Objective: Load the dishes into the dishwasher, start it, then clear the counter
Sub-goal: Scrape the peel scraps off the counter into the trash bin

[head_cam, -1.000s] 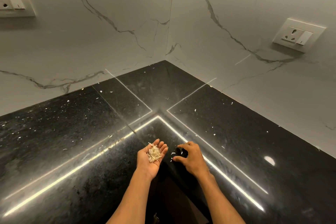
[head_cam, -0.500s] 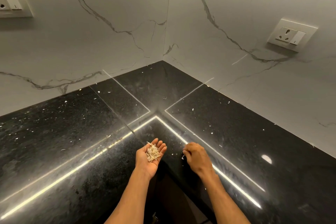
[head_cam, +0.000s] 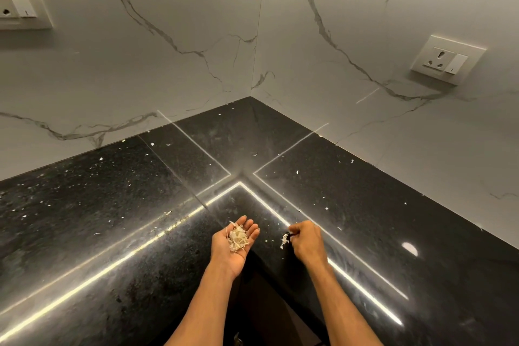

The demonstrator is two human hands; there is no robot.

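Observation:
My left hand (head_cam: 234,244) is held palm up at the inner edge of the black corner counter (head_cam: 126,205), cupping a small pile of pale dry scraps (head_cam: 237,237). My right hand (head_cam: 306,239) is beside it, fingers curled, pinching a small white scrap (head_cam: 284,241) just above the counter near its edge. Small white flecks (head_cam: 325,199) lie scattered over both arms of the counter.
White marble-look walls meet in the corner behind the counter. A socket plate (head_cam: 448,60) sits on the right wall, another (head_cam: 16,5) on the left wall. Bright light strips reflect on the glossy counter. Below the counter's edge it is dark.
My right hand has shifted a little to the right along the counter edge and now pinches a white scrap. My left hand keeps cupping its pile in about the same place.

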